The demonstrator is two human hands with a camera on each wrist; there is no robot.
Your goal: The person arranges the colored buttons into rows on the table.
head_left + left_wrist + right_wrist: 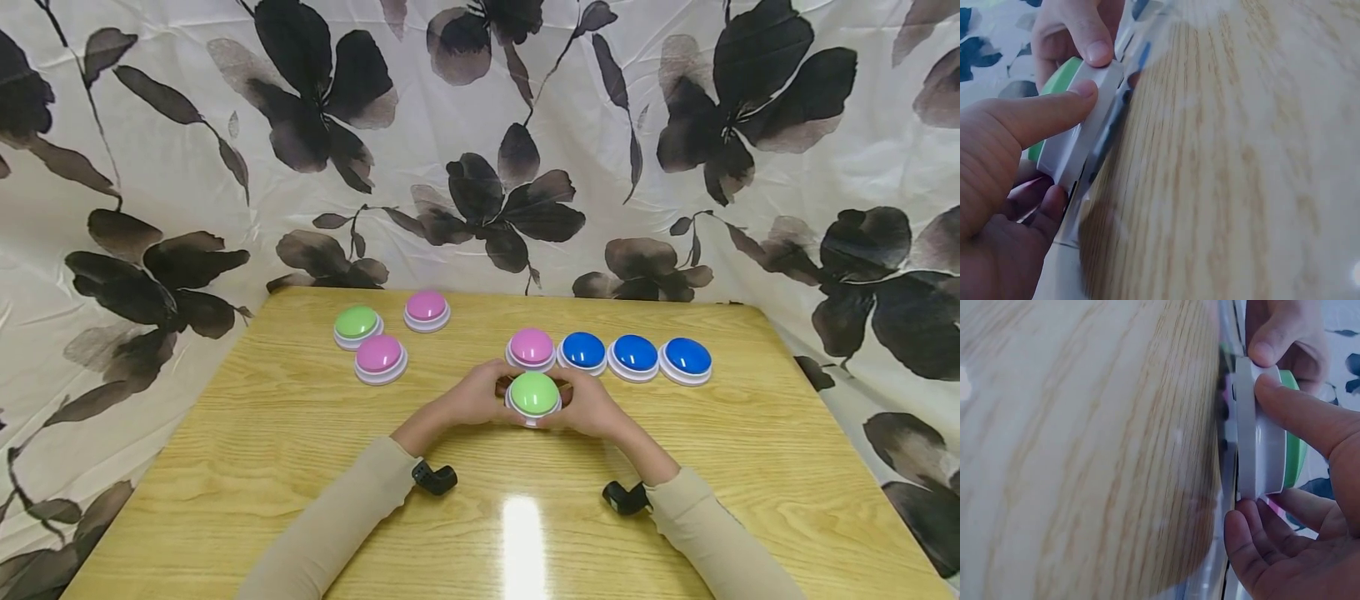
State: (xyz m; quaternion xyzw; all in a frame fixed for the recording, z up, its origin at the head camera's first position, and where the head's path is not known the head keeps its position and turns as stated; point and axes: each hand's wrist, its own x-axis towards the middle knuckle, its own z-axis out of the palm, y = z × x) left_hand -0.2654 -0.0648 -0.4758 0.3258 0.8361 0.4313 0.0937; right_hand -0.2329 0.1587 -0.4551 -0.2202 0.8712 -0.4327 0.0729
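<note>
A green push button (534,394) with a white base is held between both hands, just in front of a pink push button (531,347). My left hand (480,395) grips its left side, the thumb (1054,115) lying along the white rim. From the other side my right hand (592,405) grips it, with the thumb (1300,409) on the white base and the other fingers curled at its far side. In the right wrist view the button's white base (1260,434) is close over the table surface.
Three blue push buttons (634,355) continue the row right of the pink one. On the left stand another green button (356,323) and two pink buttons (380,356). The wooden table (300,467) ends at a floral curtain (480,125). Each wrist wears a black device (435,478).
</note>
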